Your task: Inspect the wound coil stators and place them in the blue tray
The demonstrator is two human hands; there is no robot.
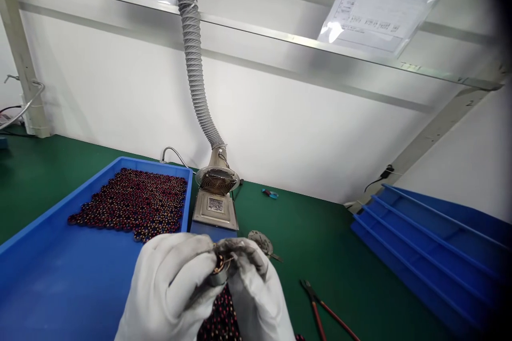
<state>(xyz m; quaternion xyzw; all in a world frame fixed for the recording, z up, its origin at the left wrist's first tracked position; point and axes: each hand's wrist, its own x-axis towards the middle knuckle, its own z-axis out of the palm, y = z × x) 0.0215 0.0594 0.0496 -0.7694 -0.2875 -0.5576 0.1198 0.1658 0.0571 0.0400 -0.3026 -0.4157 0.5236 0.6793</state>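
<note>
My left hand [172, 282], in a white glove, is closed around a small round coil [219, 272] with a dark rim and copper-coloured wire inside. Thin copper wire [228, 262] sticks up from the coil toward my right hand [256, 287]. That hand, also gloved and smudged dark at the fingertips, pinches at the wire on the coil's right side. The fingers hide much of the contact. Below and between both hands lies a mass of similar dark coils [221, 314] with red and gold dots.
A blue tray [72, 277] on the left holds many coils [136, 202]. Behind my hands stands a metal solder pot [216, 208] beneath a grey exhaust hose [194, 58]. Red-handled pliers [316, 303], a round metal piece [262, 242], blue cutters [270, 193] and stacked blue trays [432, 256] lie rightward.
</note>
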